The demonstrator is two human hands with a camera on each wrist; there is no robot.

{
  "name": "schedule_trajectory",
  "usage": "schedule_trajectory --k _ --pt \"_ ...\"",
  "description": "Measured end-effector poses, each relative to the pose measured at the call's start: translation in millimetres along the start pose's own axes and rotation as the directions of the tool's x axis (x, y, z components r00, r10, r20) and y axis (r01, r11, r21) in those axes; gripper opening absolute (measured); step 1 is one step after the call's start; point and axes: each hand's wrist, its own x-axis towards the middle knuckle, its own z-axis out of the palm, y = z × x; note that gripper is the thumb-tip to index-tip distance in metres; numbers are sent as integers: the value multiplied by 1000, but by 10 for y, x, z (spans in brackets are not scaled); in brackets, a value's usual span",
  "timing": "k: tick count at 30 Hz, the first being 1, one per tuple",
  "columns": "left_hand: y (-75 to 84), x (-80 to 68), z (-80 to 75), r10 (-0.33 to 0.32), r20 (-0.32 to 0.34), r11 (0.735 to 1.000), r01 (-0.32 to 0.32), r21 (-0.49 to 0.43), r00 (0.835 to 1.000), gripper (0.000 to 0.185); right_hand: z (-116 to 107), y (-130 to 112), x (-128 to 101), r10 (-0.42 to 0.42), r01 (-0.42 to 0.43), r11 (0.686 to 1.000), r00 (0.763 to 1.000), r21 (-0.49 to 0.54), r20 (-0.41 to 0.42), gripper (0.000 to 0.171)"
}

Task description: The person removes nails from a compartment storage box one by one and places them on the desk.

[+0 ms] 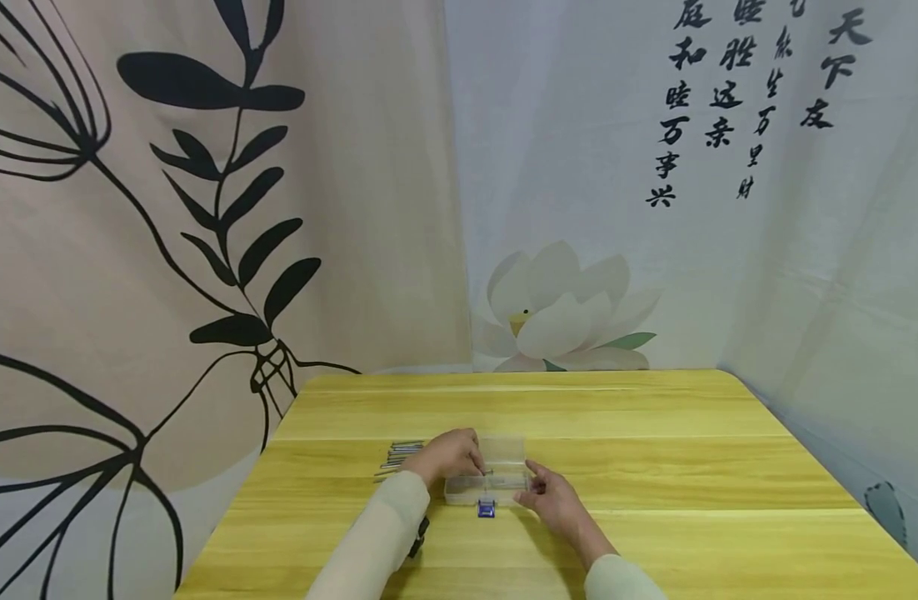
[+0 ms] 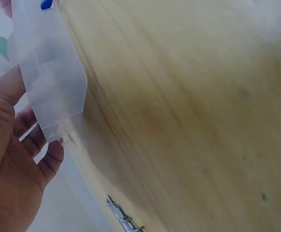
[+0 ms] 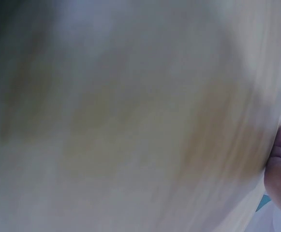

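Observation:
A clear plastic box (image 1: 462,492) with its lid (image 1: 504,450) raised at the back lies on the table, a blue latch (image 1: 486,507) on its front. My right hand (image 1: 556,504) grips the box's right end, thumb in front and fingers behind. From the left, my left hand (image 1: 451,454) reaches over the box with its fingertips pointing down inside. In the left wrist view, that hand (image 2: 14,159) has bent fingers behind the translucent box wall (image 2: 58,92), which hides the tips; whether they hold anything is unclear. Several metal screws or nails (image 1: 402,451) lie left of the box.
The yellow wood-grain table (image 1: 654,467) extends on every side of the box. Behind it hangs a printed curtain (image 1: 376,208). A dark band (image 1: 419,537) sits at the left wrist. Metal pieces (image 2: 123,215) also show low in the left wrist view.

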Motion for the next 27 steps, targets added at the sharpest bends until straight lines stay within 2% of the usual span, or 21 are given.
schedule_trajectory --k 6,10,13,18,22,27 --pt "19 3 -13 27 -7 998 -27 58 1000 5 1 -2 4 0 0 1000 1000 -2 0 66" --pt "13 -15 -9 55 -14 998 -54 35 998 5 4 -3 -1 -7 7 1000 1000 0 -2 66" --pt "0 -31 -2 58 -11 998 -58 -7 998 5 13 -1 -6 -8 8 1000 1000 4 -1 66" --pt "-13 -59 -26 21 -4 993 -21 -114 1000 5 20 6 -5 0 0 1000 1000 9 5 67" --pt "-41 -87 -74 -19 -47 977 9 -214 999 7 13 8 -5 5 -5 1000 1000 15 13 67" --pt "-113 -141 -167 -59 -111 942 18 -334 992 11 4 -1 -15 9 -9 1000 1000 22 24 68"
